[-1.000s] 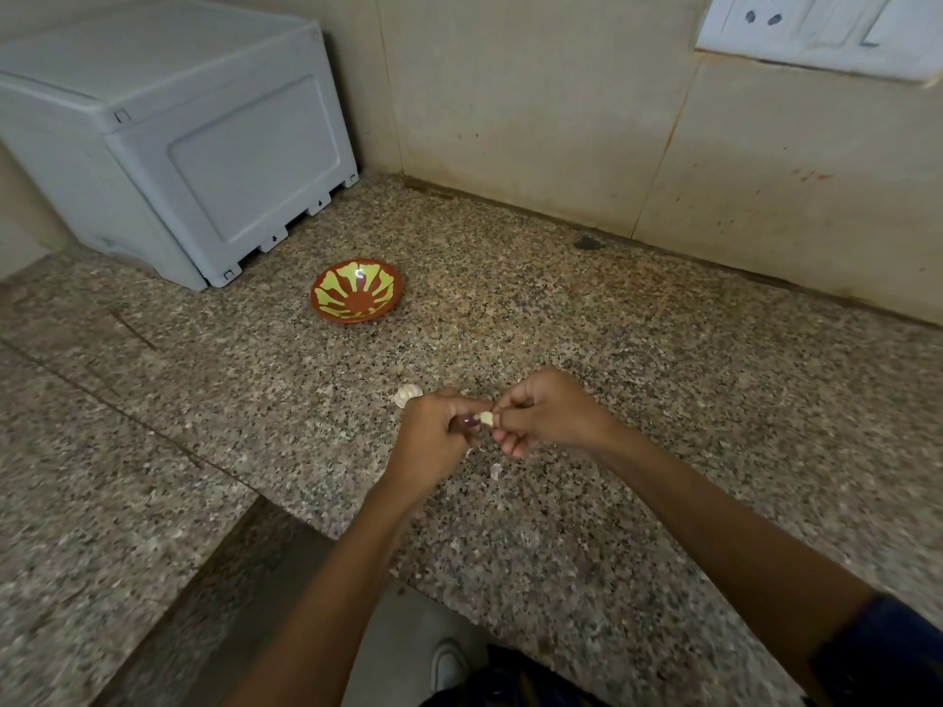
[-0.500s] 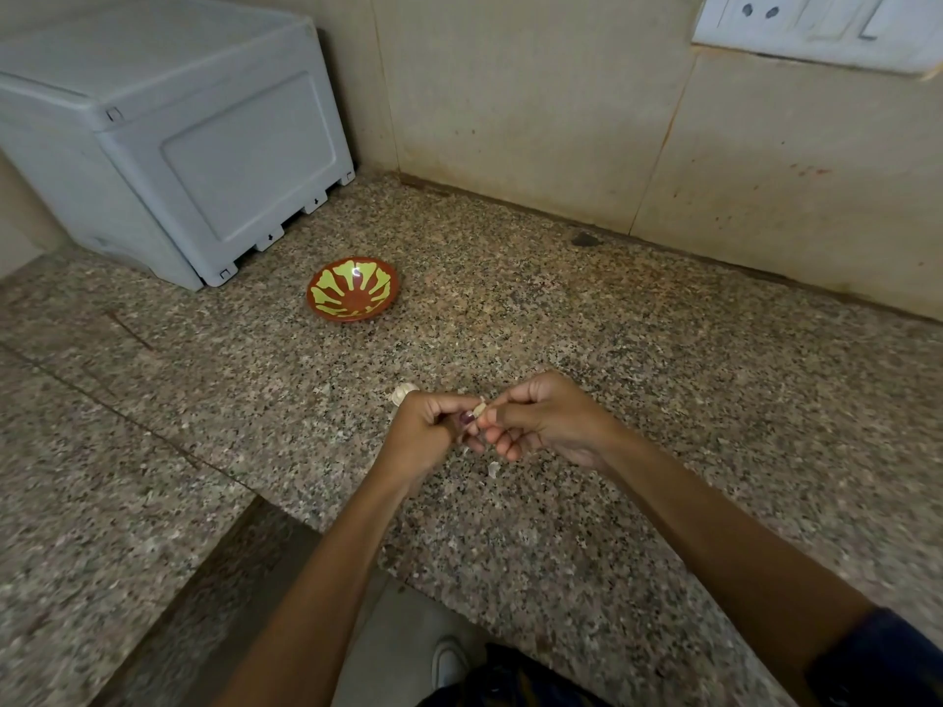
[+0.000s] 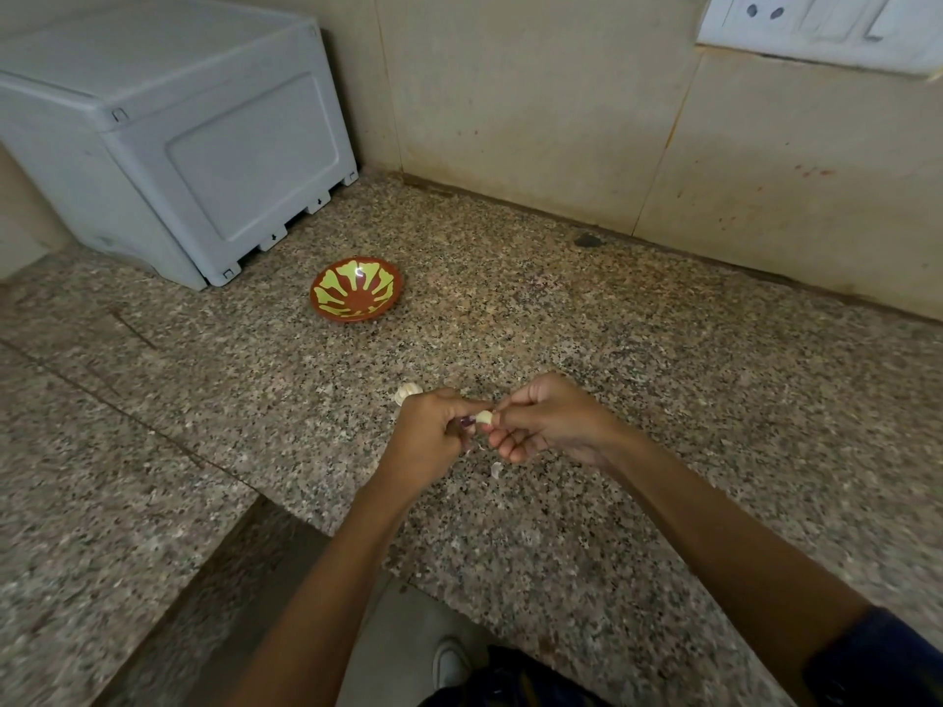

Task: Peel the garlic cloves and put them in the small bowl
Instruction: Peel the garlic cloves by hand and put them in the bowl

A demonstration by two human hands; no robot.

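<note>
Both hands, left hand (image 3: 433, 436) and right hand (image 3: 553, 421), pinch one garlic clove (image 3: 484, 417)

Hands: two, the left hand (image 3: 426, 441) and the right hand (image 3: 553, 421), both nearer the viewer than the bowl.
Garlic cloves: two, one clove (image 3: 484, 416) pinched between both hands, another clove (image 3: 407, 392) on the counter (image 3: 663, 400) between the bowl and the left hand.
Bowls: one small bowl (image 3: 356, 289).
Peel scraps: one peel scrap (image 3: 496, 469), past the hands from the bowl.
Grey boxes: one grey box (image 3: 178, 135), behind the bowl.
Wall sockets: one socket panel (image 3: 821, 28).
</note>
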